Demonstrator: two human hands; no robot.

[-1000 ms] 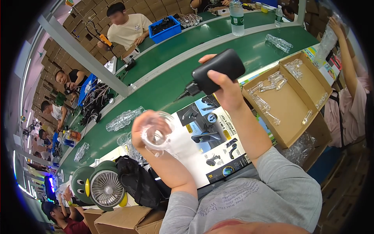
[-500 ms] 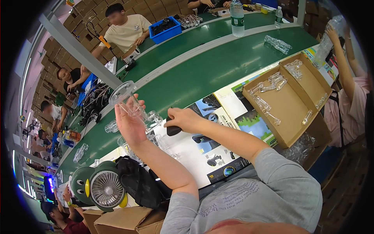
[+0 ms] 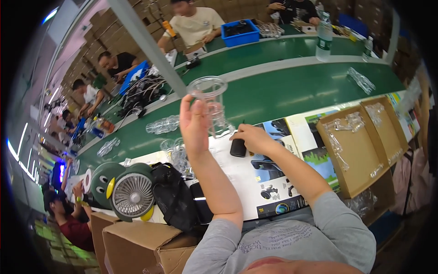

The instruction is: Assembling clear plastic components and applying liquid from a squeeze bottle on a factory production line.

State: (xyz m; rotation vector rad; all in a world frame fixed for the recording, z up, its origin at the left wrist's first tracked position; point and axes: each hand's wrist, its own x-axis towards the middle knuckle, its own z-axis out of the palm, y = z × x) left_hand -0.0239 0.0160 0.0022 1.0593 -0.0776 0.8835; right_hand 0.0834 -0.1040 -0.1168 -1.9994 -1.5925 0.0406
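Raised above the worktable, my left hand [image 3: 195,125] is closed around a clear, see-through vessel [image 3: 208,86]. Its wide round rim faces up, and a narrow side stem points down toward my right hand. My right hand [image 3: 253,138] grips a small black handheld object [image 3: 237,148] just right of that stem, with a thin tip sticking up past the fingers. Whether this tip touches the stem I cannot tell. Below my left hand, several clear pieces [image 3: 175,153] stand on the white printed sheet [image 3: 228,182].
At right lies a cardboard tray [image 3: 360,171] with small clear parts. A penguin-shaped fan [image 3: 133,197], a black bag [image 3: 175,201] and a phone [image 3: 201,203] sit at left, above an open carton [image 3: 137,235]. Beyond runs a green conveyor [image 3: 264,93]; co-workers sit across it.
My view has swung left, so the scene sits further right. The clear vessel has gone from leaning left to nearly upright. Both hands keep their hold.
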